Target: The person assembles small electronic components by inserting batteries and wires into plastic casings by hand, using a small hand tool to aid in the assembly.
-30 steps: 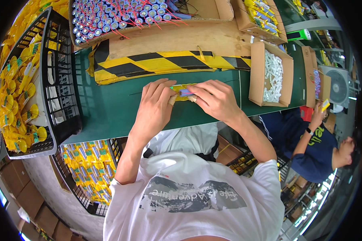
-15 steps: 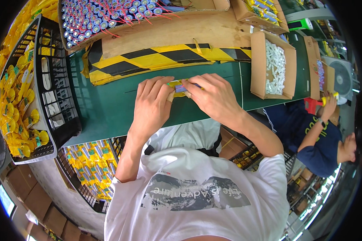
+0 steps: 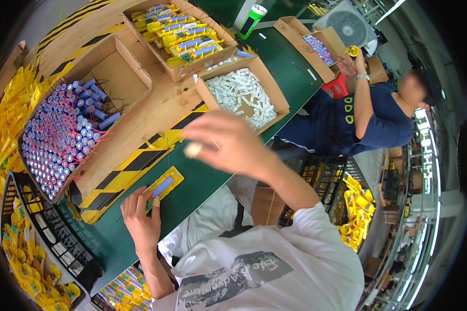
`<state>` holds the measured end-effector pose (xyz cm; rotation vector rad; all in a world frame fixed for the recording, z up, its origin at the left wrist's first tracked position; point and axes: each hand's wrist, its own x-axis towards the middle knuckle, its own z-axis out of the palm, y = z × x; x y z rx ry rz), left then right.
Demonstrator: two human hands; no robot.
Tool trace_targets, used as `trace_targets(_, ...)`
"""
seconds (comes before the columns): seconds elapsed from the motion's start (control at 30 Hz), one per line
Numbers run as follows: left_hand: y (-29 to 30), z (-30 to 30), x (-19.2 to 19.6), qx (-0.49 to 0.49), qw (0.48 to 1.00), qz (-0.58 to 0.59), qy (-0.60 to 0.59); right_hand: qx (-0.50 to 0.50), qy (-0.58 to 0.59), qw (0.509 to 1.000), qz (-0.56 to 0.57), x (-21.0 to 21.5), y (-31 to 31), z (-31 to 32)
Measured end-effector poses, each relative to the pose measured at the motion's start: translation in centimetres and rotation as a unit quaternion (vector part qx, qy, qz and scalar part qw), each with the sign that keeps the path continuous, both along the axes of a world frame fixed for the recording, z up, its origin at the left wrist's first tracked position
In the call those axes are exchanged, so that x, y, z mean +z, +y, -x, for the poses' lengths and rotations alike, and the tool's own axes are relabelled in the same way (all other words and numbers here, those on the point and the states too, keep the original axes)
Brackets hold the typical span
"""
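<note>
My left hand (image 3: 141, 217) grips the near end of a yellow plastic casing (image 3: 174, 180) on the green table. A blue cylindrical battery cell (image 3: 162, 187) lies in the casing, and my fingers hide its lower end. Smeared by motion, my right hand (image 3: 228, 142) hovers over the table's edge, beside a cardboard box (image 3: 281, 105) of small white plastic parts (image 3: 238, 93). A pale cover wraps its thumb tip. Whether its fingers hold anything cannot be made out.
Blue cells with red wires (image 3: 62, 137) fill a carton at left. Another carton (image 3: 179, 72) holds yellow casings with cells. A black crate (image 3: 62, 236) of yellow parts stands at near left. A green flashlight (image 3: 252, 22) stands at the back; a co-worker (image 3: 381, 111) sits at right.
Both hands were at the casing; my right hand has left it and moved toward the white parts. My left hand stays on the casing. The view has turned to the right.
</note>
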<state>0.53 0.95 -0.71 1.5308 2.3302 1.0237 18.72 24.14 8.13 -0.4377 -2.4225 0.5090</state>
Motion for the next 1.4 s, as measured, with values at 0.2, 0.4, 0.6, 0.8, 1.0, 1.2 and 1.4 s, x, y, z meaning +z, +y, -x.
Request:
trace_targets(0.2,1.9,-0.8,1.4,-0.021,0.997,-0.027,0.074,-0.324,-0.242,0.913,0.047,-3.2,12.4,-10.4)
trace_targets(0.4,3.0,-1.7,-0.3,-0.038,0.999,-0.016,0.017,-0.237,-0.229,0.944,0.017,-8.0,13.9,-11.2)
trace_targets(0.6,2.5,-1.8,-0.5,-0.028,0.999,-0.027,0.01,-0.216,-0.231,0.948,0.044,-7.2,12.7,-10.6)
trace_targets(0.8,2.5,-1.4,-0.4,-0.025,0.999,-0.026,0.005,-0.065,0.036,0.983,0.17,-5.4,5.1,-6.3)
trace_targets(1.0,3.0,-1.4,-1.4,-0.029,0.999,-0.044,-0.002,0.105,0.024,0.963,0.247,-8.8,-2.8,-2.0)
trace_targets(1.2,2.4,-1.2,-1.8,-0.02,0.998,-0.051,0.007,0.147,0.007,0.983,0.106,-11.3,-2.6,0.7)
trace_targets(1.4,2.3,-1.0,-2.0,-0.016,0.998,-0.056,-0.001,0.187,-0.086,0.978,0.004,-10.4,-2.3,0.2)
